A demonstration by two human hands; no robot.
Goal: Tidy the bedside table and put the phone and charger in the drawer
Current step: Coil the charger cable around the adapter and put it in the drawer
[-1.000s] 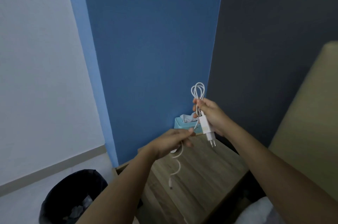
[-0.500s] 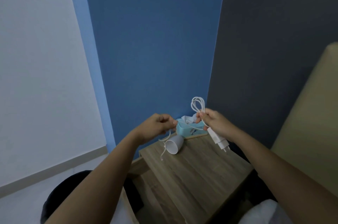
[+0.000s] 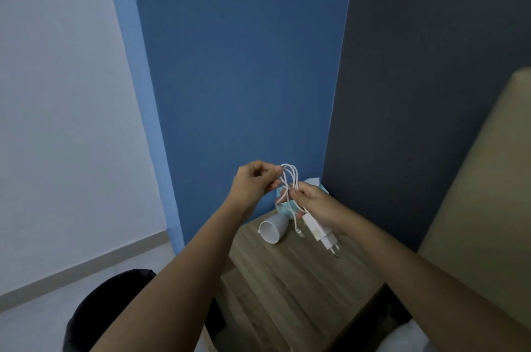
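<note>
My right hand (image 3: 313,202) grips a white charger: its plug adapter (image 3: 321,232) hangs below the hand, prongs pointing down and right, above the wooden bedside table (image 3: 301,288). The white cable (image 3: 290,179) stands in loops above my right hand. My left hand (image 3: 255,180) pinches the cable at the top of the loops, close beside the right hand. The cable's free end dangles down to about the table's back edge. No phone and no drawer front can be made out.
A white paper cup (image 3: 273,229) lies on its side at the table's back left. A light blue tissue box (image 3: 287,202) sits behind my hands against the blue wall. A black waste bin (image 3: 109,311) stands on the floor at left. A beige headboard (image 3: 488,179) rises at right.
My left hand has come up and right from over the cup to meet the right hand at the loops. More cable is gathered; the dangling tail is shorter. The view has tilted down.
</note>
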